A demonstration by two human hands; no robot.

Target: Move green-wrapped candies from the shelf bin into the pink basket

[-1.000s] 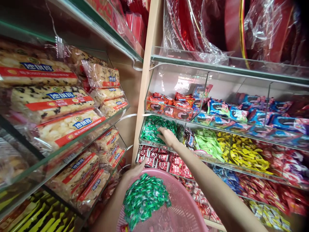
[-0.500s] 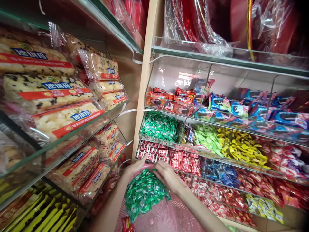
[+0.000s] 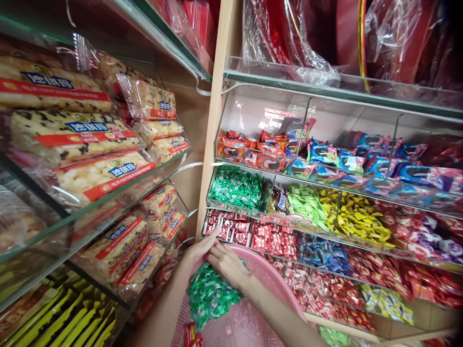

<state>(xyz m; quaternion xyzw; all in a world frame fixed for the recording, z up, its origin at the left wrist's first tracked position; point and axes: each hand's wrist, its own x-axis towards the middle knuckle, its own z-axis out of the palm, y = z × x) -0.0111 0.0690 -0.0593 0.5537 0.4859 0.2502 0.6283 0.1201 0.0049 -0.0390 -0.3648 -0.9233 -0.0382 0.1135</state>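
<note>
A pink mesh basket (image 3: 285,282) is below me, holding a large heap of small green-wrapped candies (image 3: 213,299) and a few red packets (image 3: 192,335) near its front. At the basket's far left edge is my left hand (image 3: 203,248), its visible fingers stretched out and pointing up. My right hand (image 3: 227,264) reaches across the top of the green candies, fingers extended, their tips meeting my left hand. No candy shows in either hand, though the palms are hidden. Just beyond my hands are red-and-white packets (image 3: 231,227) in a shelf bin.
Clear shelf bins rise in front, with green-wrapped candies (image 3: 237,188), yellow-wrapped candies (image 3: 361,219) and blue biscuit packs (image 3: 379,166). Close on my left, glass shelves carry wrapped puffed-grain bars (image 3: 104,173). A wooden upright (image 3: 211,144) stands between the two shelf units.
My right hand has moved left from the basket's far rim over the green candies to my left hand. More of the rim now shows on the right. The camera has turned slightly right.
</note>
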